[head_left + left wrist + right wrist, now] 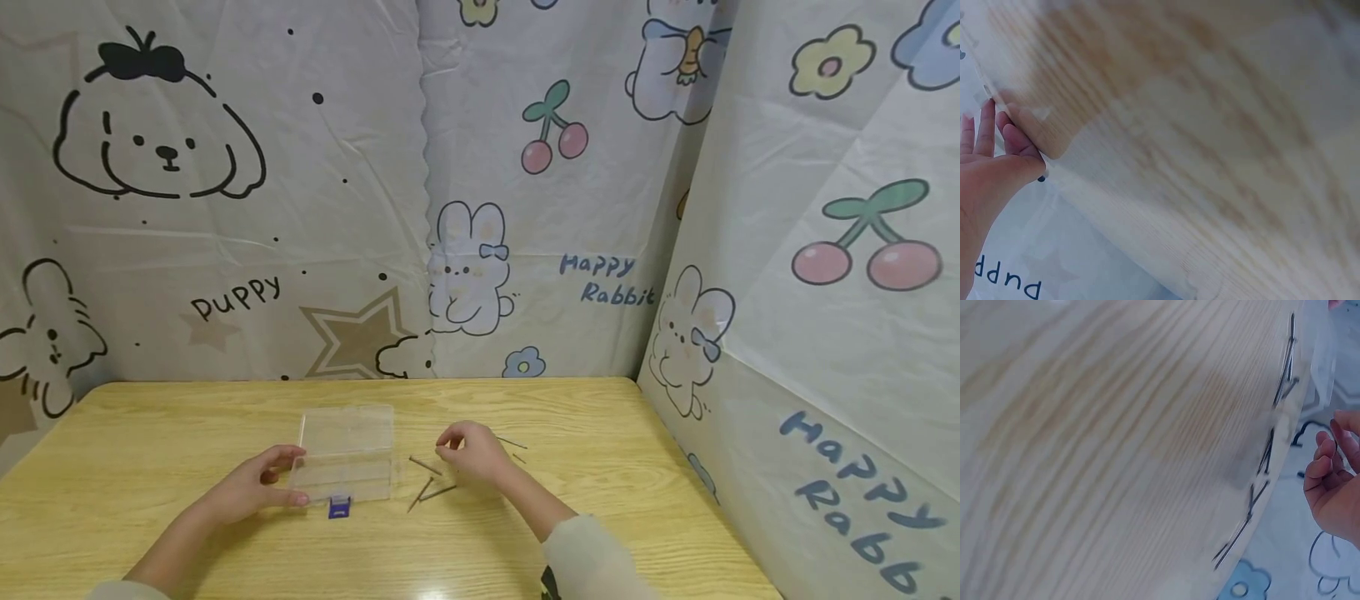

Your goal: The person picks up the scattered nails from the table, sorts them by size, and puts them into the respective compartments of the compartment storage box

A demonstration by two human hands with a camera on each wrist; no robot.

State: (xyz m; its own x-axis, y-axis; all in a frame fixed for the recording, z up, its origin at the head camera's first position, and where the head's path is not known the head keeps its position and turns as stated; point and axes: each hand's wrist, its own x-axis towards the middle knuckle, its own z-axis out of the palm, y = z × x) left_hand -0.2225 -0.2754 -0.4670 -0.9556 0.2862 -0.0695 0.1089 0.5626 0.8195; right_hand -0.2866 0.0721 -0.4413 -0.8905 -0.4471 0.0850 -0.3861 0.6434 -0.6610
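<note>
A clear plastic box [341, 477] with a blue latch [340, 507] at its front stands on the table, its clear lid [347, 429] folded back. My left hand [258, 483] holds the box by its left side, thumb at the front corner and fingers farther back; the left wrist view shows this hand [997, 156] at the see-through plastic. Several thin metal nails [425, 465] lie loose to the right of the box. Over them is my right hand [476, 454], fingers bent and fingertips close together. In the right wrist view that hand [1335, 481] is raised above the nails [1285, 369]; whether something thin is between its fingertips is unclear.
The wood-grain table [637, 500] ends at a patterned cloth [360, 208] hanging behind it. Another cloth side [810, 350] runs along the right edge. More nails [512, 442] lie behind and to the right of my right hand.
</note>
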